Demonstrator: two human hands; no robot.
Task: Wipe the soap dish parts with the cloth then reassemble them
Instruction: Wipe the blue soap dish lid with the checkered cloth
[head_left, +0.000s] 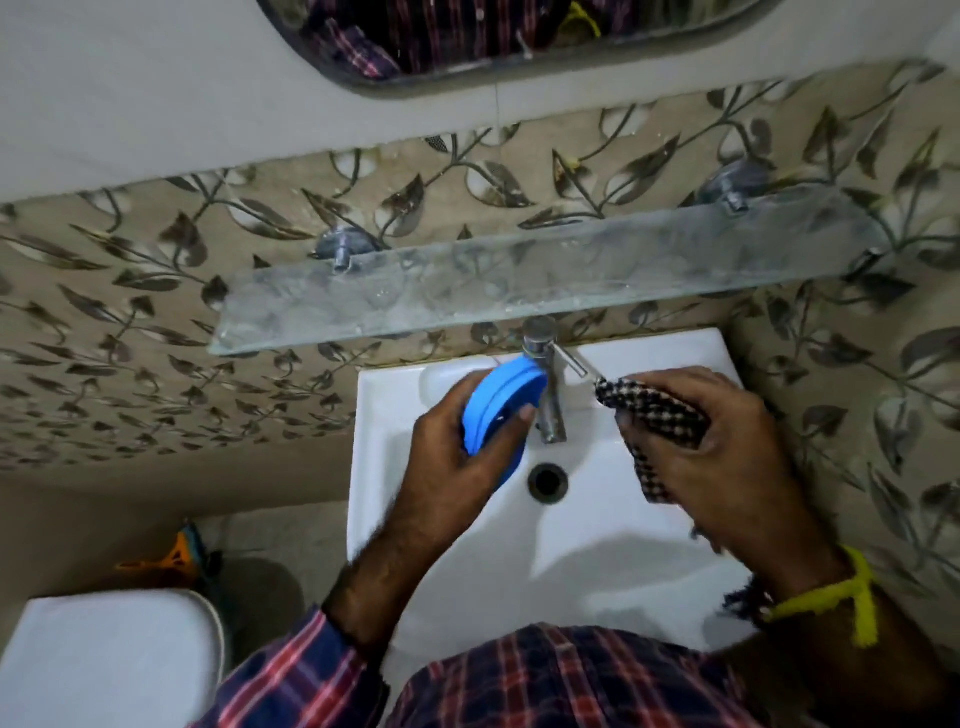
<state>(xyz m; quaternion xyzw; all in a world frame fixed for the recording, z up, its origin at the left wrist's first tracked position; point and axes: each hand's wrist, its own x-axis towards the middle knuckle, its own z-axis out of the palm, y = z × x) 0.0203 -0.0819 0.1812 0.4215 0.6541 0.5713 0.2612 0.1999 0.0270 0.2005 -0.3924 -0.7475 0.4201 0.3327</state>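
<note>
Soap dish (498, 410) first: a round, bright blue plastic thing with stepped ridges along its edge, tipped up on its side over the white basin (395, 499), just left of the steel tap (548, 400). The left hand (457, 462) has its fingers clamped around the rim, thumb across the near face — held that way, I'd say, so any drips fall into the sink and one face is turned towards the cloth. Whether it is one part or two nested together I cannot tell. The right hand (727, 457) holds its fingers closed on the cloth (654, 421), a coarse woven check in dark and pale threads, bunched into a pad with a tail hanging down. Cloth and dish are apart, the tap between them. Wiping looks about to begin — smooth wet plastic could slip.
</note>
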